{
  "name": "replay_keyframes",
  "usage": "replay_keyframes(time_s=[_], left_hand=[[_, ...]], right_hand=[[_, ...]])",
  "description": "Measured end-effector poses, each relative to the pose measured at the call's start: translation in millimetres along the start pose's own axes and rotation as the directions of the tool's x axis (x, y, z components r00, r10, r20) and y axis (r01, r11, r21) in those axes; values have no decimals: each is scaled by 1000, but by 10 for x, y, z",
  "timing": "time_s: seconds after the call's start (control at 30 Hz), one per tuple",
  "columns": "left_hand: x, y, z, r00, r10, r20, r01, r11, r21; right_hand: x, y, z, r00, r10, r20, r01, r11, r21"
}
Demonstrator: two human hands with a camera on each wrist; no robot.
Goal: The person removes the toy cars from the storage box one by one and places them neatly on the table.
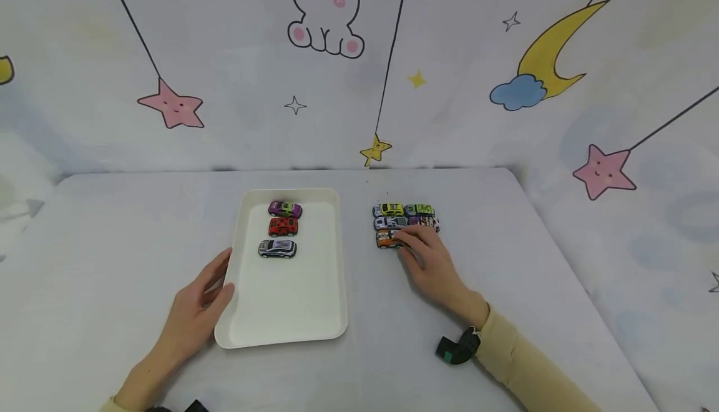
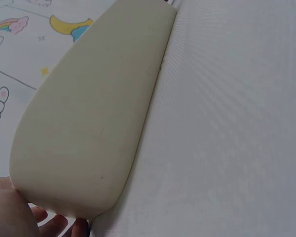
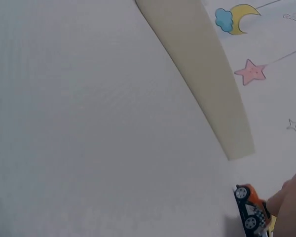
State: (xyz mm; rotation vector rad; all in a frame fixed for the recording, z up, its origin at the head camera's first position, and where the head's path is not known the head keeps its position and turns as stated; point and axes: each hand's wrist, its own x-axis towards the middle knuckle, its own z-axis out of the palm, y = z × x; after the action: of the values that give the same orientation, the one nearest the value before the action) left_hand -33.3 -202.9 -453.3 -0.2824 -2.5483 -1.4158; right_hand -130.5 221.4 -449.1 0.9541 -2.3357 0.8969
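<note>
On a white table (image 1: 505,262) (cartoon backdrop), left hand (image 1: 196,309) grips the tray (image 1: 292,318); right hand (image 1: 429,262) seemingly pinches the orange car (image 1: 386,239).

Light is bright, soft and even in all three views, coming from above; no glare or blown-out patches. In the head view, shadows are faint: a thin soft one under the tray (image 1: 337,262) at its near edge, and a weak one beneath the right hand (image 1: 429,262). The head view bends toward its edges, so the table (image 1: 112,243) rim curves and the wall drawings lean outward. Its centre is fairly sharp, the small cars slightly soft. In the left wrist view the tray's underside (image 2: 89,113) fills the frame, mildly blurred, with fine moiré ripples on the table. The right wrist view shows similar ripples; the orange car (image 3: 251,207) at lower right is reasonably crisp.
</note>
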Motion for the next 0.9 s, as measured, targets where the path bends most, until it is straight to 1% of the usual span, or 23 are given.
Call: replay_keyframes(time_s=[0.17,0.33,0.6,0.77,0.9], left_hand=[[10,-7,13,1000,14,1,-14,1000,-22],[-3,-12,3,1000,11,-5,-11,1000,-19],[-17,-16,-7,1000,3,-9,-3,1000,-21],[-15,-22,2,1000,10,-12,-10,1000,-14],[-11,-16,-1,1000,12,-11,-13,1000,-13]], right_hand=[[17,-76,52,1000,-31,-2,31,1000,1],[95,-153,116,997,-72,19,71,997,18],[304,-362,250,989,-103,109,100,994,32],[474,-506,322,977,-122,174,114,992,51],[593,-602,372,964,-150,221,145,989,37]])
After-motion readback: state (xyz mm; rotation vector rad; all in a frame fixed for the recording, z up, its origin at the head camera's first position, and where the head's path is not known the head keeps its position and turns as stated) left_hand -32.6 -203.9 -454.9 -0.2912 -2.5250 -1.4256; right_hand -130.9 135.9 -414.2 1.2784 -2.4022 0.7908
